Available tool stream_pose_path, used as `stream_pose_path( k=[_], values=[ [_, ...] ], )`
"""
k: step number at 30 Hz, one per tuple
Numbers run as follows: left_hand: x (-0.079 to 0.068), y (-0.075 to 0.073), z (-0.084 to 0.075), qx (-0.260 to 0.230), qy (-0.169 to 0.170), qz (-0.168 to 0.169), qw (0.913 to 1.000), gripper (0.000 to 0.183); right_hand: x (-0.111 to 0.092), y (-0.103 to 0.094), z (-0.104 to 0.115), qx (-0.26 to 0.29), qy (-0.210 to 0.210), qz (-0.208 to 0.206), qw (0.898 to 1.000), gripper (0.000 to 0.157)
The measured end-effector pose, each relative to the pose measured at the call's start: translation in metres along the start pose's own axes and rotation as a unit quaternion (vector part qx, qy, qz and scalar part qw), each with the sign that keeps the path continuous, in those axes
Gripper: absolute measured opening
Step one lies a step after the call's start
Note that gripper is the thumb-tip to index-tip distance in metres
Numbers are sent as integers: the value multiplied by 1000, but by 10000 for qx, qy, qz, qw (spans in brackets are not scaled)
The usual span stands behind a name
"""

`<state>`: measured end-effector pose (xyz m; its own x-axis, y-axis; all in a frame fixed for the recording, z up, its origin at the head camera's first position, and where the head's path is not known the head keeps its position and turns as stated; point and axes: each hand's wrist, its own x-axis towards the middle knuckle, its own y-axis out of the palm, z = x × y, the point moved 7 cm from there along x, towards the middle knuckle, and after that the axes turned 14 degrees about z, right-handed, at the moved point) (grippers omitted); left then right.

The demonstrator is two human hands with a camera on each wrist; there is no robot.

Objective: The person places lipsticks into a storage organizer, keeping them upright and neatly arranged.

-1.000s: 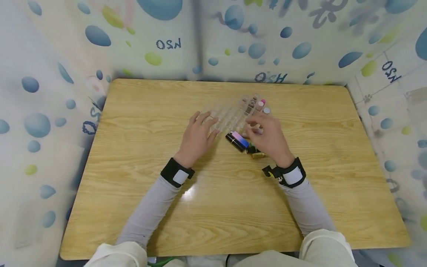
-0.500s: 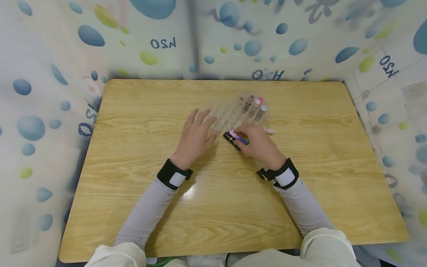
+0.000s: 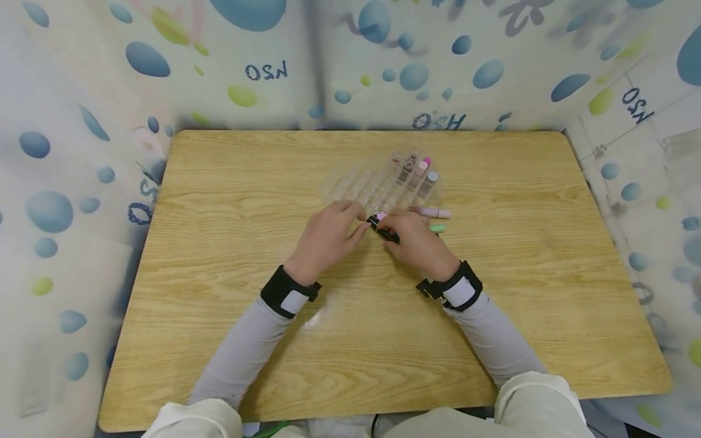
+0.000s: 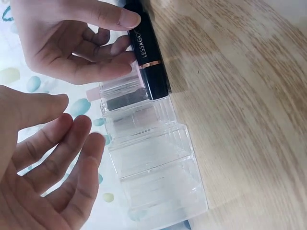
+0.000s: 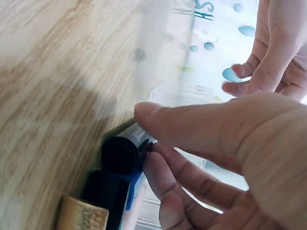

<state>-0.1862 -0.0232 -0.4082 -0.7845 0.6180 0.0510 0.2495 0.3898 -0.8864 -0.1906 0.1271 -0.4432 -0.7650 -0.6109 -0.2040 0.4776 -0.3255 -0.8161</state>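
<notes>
My right hand [image 3: 395, 232] grips a black lipstick tube [image 3: 386, 233] just in front of a clear acrylic organizer [image 3: 372, 185]. In the left wrist view its thumb lies across the black tube [image 4: 151, 62], whose end sits against the organizer [image 4: 153, 158]. In the right wrist view the thumb covers the tube [image 5: 120, 154], with a blue tube and a gold cap [image 5: 81, 215] beside it. My left hand [image 3: 357, 220] hovers close to the tube's left end. That hand's fingers [image 4: 72, 158] are relaxed and hold nothing.
Several lipsticks [image 3: 418, 167] stand in the organizer's far right cells. A pink tube [image 3: 435, 212] and a green one [image 3: 437, 228] lie on the wooden table [image 3: 230, 201] right of my hands. Patterned cloth walls enclose the table.
My right hand came back from the organizer and took hold of the black tube. My left hand left the organizer and moved right, toward the tube.
</notes>
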Motion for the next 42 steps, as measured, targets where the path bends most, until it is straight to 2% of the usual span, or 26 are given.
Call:
stream_pose_path(
  k=[5, 9, 16, 23, 28, 36, 42],
  values=[
    [1, 8, -1, -105, -76, 377, 9992, 12, -1, 2, 1, 4, -85, -61, 9999, 30],
    [1, 12, -2, -84, -130, 546, 9984, 12, -2, 2, 3, -29, -217, -113, 9997, 30],
    [1, 16, -1, 0, -239, 686, 9974, 13, -1, 2, 4, -94, -281, -46, 9995, 33],
    [1, 22, 0, 296, -225, 823, 9959, 15, -2, 1, 9, -222, -598, -177, 9978, 34],
    [1, 24, 1, 352, -279, 968, 9943, 16, -1, 1, 9, -182, -587, -157, 9980, 32],
    [0, 24, 2, 452, -254, 1045, 9932, 24, 0, 3, 6, -354, -489, -141, 9981, 22],
    [0, 25, 0, 433, -290, 1196, 9915, 34, -4, 0, 9, -426, -732, -301, 9959, 25]
  ],
)
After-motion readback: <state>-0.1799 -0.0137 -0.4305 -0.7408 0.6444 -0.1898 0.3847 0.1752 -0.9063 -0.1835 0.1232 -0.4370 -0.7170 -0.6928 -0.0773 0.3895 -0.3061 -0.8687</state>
